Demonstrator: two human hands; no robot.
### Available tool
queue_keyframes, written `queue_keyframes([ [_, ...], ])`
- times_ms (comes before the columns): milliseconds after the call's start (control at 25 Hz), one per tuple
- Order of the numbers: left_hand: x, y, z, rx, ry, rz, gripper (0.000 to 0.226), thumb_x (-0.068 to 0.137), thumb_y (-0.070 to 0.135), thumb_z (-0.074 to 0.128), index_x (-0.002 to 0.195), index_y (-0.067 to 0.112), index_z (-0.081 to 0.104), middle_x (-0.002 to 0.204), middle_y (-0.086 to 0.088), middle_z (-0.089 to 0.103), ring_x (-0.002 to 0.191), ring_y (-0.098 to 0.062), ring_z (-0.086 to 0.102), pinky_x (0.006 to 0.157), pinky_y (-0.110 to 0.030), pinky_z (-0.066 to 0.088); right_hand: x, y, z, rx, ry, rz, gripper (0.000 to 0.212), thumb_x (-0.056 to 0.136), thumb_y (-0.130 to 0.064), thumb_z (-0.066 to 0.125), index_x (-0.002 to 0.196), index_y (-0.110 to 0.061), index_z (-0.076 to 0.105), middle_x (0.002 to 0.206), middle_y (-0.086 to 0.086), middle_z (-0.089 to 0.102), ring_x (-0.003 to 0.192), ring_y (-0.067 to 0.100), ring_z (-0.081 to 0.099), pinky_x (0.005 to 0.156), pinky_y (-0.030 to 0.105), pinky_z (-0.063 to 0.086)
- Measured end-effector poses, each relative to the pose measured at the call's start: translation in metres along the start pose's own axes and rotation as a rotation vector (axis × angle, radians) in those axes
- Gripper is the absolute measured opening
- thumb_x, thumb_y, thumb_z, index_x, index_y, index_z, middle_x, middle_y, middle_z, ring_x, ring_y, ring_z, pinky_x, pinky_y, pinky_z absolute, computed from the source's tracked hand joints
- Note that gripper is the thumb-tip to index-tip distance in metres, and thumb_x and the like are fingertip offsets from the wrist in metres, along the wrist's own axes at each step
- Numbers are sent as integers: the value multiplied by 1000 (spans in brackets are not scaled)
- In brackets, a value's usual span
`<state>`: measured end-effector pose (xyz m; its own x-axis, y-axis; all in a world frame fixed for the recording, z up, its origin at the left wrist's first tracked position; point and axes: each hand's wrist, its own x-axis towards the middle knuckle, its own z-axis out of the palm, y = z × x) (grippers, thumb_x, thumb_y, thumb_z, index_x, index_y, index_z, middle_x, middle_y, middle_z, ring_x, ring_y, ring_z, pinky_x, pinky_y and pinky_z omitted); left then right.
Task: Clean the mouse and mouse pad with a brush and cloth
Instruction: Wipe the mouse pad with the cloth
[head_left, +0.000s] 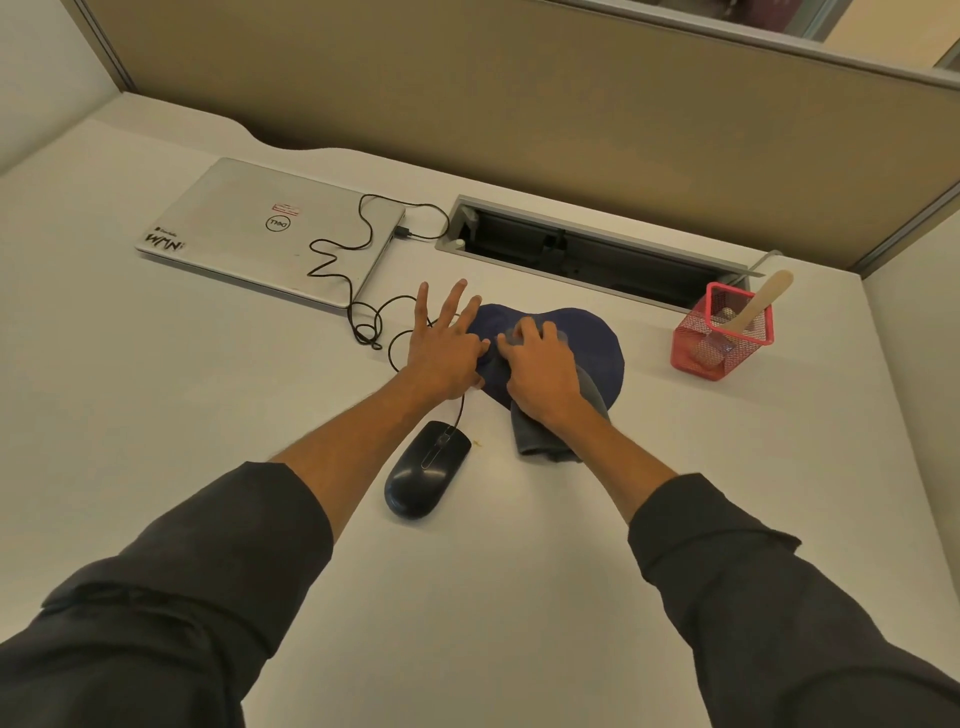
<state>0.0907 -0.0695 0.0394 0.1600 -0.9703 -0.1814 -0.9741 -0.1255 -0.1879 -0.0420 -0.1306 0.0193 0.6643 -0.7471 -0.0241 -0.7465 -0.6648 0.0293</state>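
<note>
Right now the right hand (540, 366) presses its curled fingers into a grey cloth (550, 434) on the blue mouse pad (597, 343), while the left hand (441, 345), fingers spread flat, pins the pad's edge. Off the pad lies the mouse (423, 470), its cable (363, 249) apparently under the left palm; a hard wipe could drag it. A brush (753, 306) stands in a red mesh cup (696, 351). The laptop (270, 228) reads "DELL".
</note>
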Motion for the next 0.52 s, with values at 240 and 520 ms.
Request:
queue_keyframes([
  [240, -3, -3, 1, 60, 21, 5, 64, 88, 68, 43, 144, 39, 35, 161, -7, -11, 143, -33, -24, 106, -64, -18, -22, 1, 8, -57, 15, -92, 48, 95, -29, 55, 140, -18, 43, 142, 12, 42, 125, 32, 42, 105, 43, 39],
  [520, 2, -9, 0, 75, -43, -14, 74, 86, 71, 40, 149, 38, 22, 161, -8, -11, 142, -34, -25, 105, -64, -17, 31, -2, 2, -52, -26, 134, 46, 94, -29, 56, 135, -12, 47, 139, 13, 41, 126, 34, 41, 94, 46, 47],
])
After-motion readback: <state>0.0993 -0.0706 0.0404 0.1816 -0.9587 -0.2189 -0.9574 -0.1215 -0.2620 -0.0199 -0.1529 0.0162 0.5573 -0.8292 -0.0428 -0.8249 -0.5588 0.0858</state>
